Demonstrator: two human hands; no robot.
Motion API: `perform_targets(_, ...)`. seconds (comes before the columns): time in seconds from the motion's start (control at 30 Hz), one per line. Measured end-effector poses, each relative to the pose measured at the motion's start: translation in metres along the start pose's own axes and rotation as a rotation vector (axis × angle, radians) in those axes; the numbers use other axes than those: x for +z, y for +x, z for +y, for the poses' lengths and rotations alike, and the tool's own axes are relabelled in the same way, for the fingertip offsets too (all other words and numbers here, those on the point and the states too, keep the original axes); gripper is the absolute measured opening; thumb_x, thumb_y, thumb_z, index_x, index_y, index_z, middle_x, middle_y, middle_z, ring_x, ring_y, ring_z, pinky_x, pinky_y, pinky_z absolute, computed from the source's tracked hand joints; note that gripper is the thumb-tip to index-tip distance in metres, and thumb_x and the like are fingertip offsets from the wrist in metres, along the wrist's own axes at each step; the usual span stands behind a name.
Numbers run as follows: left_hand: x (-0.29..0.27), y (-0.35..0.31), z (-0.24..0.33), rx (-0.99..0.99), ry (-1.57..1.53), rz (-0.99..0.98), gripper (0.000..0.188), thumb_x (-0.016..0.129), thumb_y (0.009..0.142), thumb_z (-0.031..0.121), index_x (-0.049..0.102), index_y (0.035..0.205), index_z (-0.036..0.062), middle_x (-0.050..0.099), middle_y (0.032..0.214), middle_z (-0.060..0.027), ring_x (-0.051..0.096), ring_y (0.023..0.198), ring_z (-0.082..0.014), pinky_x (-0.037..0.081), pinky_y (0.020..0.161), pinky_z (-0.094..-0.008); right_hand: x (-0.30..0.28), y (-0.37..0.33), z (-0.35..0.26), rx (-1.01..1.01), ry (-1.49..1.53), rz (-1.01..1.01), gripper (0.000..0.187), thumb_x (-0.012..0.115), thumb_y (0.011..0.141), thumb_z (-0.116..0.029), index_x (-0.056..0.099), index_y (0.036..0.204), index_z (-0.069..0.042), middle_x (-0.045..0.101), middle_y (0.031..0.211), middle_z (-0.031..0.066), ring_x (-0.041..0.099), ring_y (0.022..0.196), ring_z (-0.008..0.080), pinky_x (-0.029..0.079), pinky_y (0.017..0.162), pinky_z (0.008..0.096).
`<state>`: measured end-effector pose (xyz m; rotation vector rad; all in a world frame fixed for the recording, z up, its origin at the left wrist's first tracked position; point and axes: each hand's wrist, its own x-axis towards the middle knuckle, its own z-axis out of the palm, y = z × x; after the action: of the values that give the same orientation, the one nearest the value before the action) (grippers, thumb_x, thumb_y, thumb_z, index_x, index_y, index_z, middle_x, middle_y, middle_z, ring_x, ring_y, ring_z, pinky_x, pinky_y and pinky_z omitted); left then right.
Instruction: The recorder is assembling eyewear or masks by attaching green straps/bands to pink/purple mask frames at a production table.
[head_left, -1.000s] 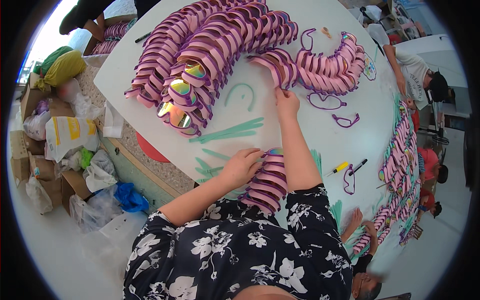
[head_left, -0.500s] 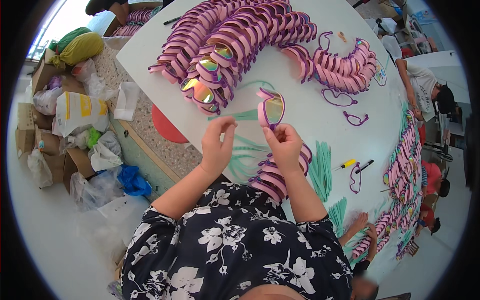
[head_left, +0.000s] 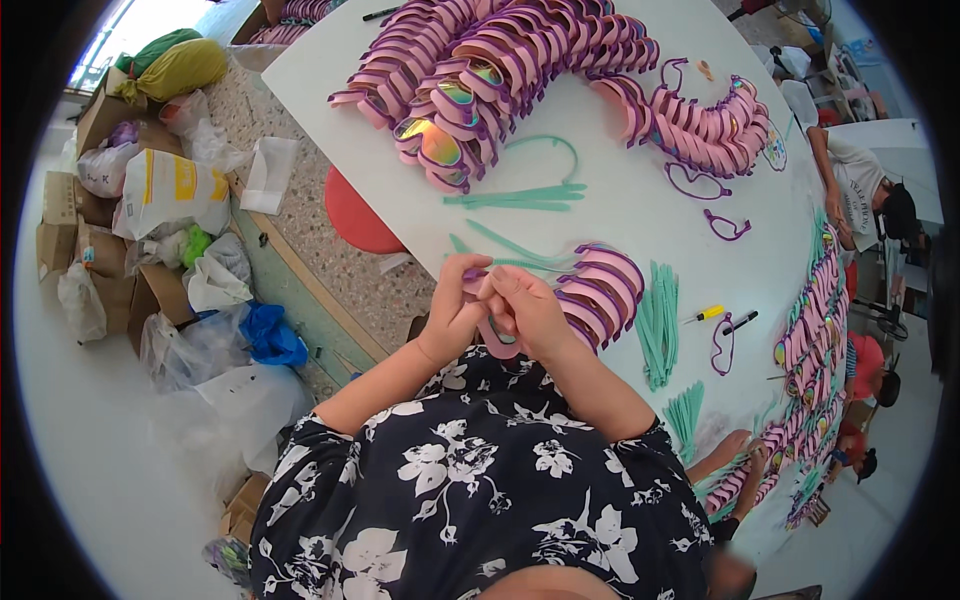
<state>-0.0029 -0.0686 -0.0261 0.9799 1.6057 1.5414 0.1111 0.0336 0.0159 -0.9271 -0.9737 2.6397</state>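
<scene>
From here, left hand [head_left: 453, 308] and right hand [head_left: 528, 310] appear to pinch pink goggles [head_left: 499, 346] between them, beside a goggle row [head_left: 606, 288].

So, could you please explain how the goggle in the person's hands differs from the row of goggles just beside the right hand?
The held goggle is a single piece, while the goggle row has several nested together. The held goggle is gripped by the left hand and right hand, partly hidden by fingers; the goggle row rests on the white table. Both show pink and purple.
</scene>
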Motion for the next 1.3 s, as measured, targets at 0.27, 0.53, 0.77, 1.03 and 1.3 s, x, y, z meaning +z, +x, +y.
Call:
perform_targets(0.27,-0.017,0.002,-0.018,-0.454,-0.424,0.218,0.017,0.056,0.091,0.012,0.050,0.104,0.0035,0.056,0.090,-0.0066,0.055,0.081,-0.0141,0.046,0.075,-0.0291,-0.011,0.030,-0.029,0.124,-0.214,-0.259,0.038,0.048,0.101,-0.033,0.061,0.082,-0.003,0.054,0.063,0.0011,0.043,0.044,0.0068,0.033,0.042,0.0200)
perform_targets(0.53,-0.038,0.005,-0.007,-0.497,-0.762,0.314,0.016,0.058,0.093,0.013,0.052,0.103,0.0018,0.060,0.095,-0.0122,0.062,0.090,-0.0211,0.053,0.083,-0.0381,-0.135,0.108,-0.023,-0.545,-1.863,0.845,0.018,0.061,0.084,-0.012,0.064,0.100,-0.005,0.062,0.097,0.0154,0.061,0.089,0.0346,0.051,0.077,0.0457)
perform_targets(0.77,-0.028,-0.011,-0.001,-0.652,-0.888,0.141,0.020,0.051,0.100,0.022,0.054,0.105,0.0030,0.062,0.101,-0.0099,0.062,0.102,-0.0231,0.052,0.088,-0.0405,-0.148,0.111,-0.036,-0.340,-1.718,0.806,0.018,0.066,0.080,-0.012,0.064,0.097,-0.005,0.062,0.095,0.0154,0.060,0.093,0.0341,0.050,0.078,0.0443)
perform_targets(1.03,-0.025,-0.013,0.031,-0.739,-0.528,-0.281,0.018,0.055,0.098,0.017,0.052,0.111,0.0056,0.061,0.103,-0.0059,0.060,0.105,-0.0183,0.049,0.085,-0.0329,-0.112,0.084,-0.036,-0.378,-1.657,0.723,0.012,0.065,0.078,-0.014,0.062,0.085,-0.004,0.064,0.086,0.0138,0.063,0.077,0.0337,0.051,0.071,0.0443)
perform_targets(1.3,-0.014,-0.019,0.029,-0.536,-0.491,-0.332,0.017,0.056,0.095,0.010,0.052,0.111,0.0041,0.064,0.106,-0.0118,0.061,0.104,-0.0208,0.049,0.091,-0.0355,-0.058,0.016,0.007,-0.091,-0.292,0.164,0.032,0.060,0.087,-0.009,0.061,0.117,0.002,0.068,0.104,0.0108,0.066,0.090,0.0169,0.052,0.080,0.0302)
